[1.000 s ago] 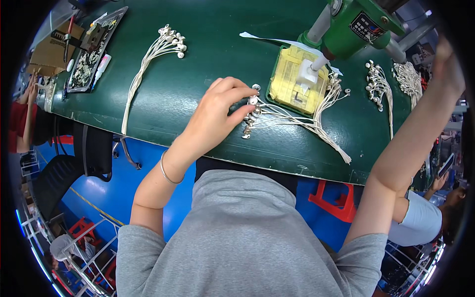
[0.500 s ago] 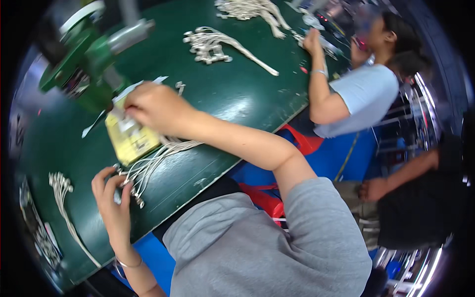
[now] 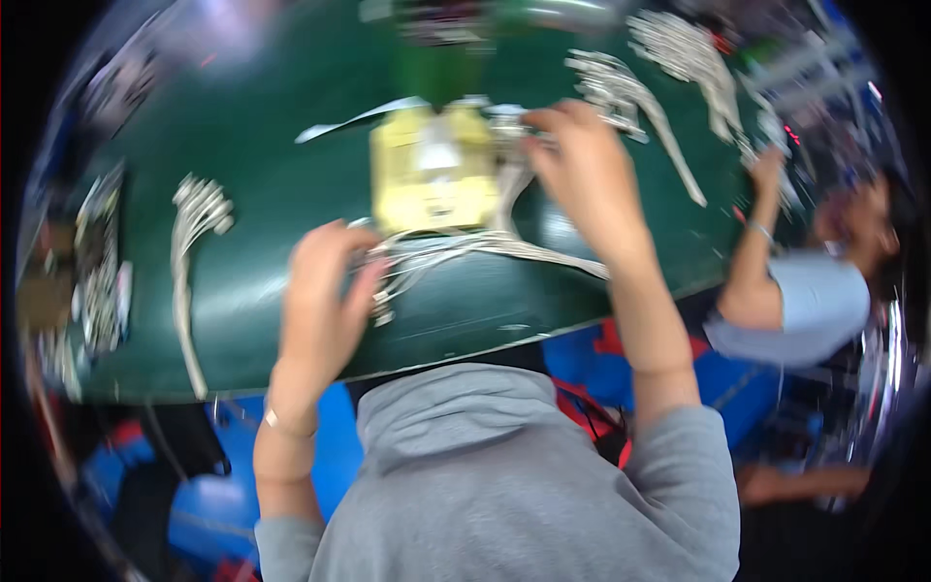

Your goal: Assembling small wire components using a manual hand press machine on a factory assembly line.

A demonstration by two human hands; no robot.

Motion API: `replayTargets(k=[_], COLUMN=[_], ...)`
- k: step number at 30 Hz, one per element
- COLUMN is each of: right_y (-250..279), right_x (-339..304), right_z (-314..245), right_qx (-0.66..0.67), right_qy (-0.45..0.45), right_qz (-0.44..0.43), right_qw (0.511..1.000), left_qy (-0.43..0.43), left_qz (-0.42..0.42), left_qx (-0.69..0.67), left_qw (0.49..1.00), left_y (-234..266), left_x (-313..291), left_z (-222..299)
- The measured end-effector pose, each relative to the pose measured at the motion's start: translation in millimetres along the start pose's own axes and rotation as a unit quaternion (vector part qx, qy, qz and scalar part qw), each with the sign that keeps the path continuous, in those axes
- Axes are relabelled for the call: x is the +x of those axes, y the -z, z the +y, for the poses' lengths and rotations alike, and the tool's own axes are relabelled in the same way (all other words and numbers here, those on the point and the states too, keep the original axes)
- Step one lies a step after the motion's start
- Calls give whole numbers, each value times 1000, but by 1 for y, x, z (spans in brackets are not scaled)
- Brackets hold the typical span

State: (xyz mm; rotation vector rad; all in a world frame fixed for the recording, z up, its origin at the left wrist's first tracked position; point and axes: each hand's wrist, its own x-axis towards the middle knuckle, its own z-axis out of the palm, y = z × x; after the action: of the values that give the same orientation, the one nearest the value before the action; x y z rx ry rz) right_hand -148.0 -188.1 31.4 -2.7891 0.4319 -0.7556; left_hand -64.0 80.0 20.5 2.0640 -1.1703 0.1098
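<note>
My left hand is curled at the near left of a yellow block, with thumb and fingers closed round the ends of thin white cables. Small metallic connector ends stick out beside the thumb. At the block's right side my right hand is blurred, its thumb and fingers bent together at the connector end of a white cable. Beneath those fingers lies a cable bundle, running down along the block and off to the right. A green press rises behind the block.
A white strip lies left of the press. One cable bundle rests at left, and others lie at far right on the green table. A co-worker sits at the right.
The view has swung, so the press now appears near the middle. My right hand has moved from over the yellow block to the cable bundle at its right. My left hand stays by the cable ends.
</note>
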Motion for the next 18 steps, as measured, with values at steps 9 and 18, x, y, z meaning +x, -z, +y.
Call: replayTargets(k=[9, 18], right_y=[3, 9], right_x=[-17, -21], right_z=[-64, -59], right_qx=[361, 390], right_qy=[198, 104], right_qz=[-173, -177], right_qw=[895, 898], left_qy=[183, 242], left_qz=[-73, -165], left_qx=[-532, -641], left_qw=[823, 710], left_y=[2, -1], left_x=[4, 17], left_z=[4, -7])
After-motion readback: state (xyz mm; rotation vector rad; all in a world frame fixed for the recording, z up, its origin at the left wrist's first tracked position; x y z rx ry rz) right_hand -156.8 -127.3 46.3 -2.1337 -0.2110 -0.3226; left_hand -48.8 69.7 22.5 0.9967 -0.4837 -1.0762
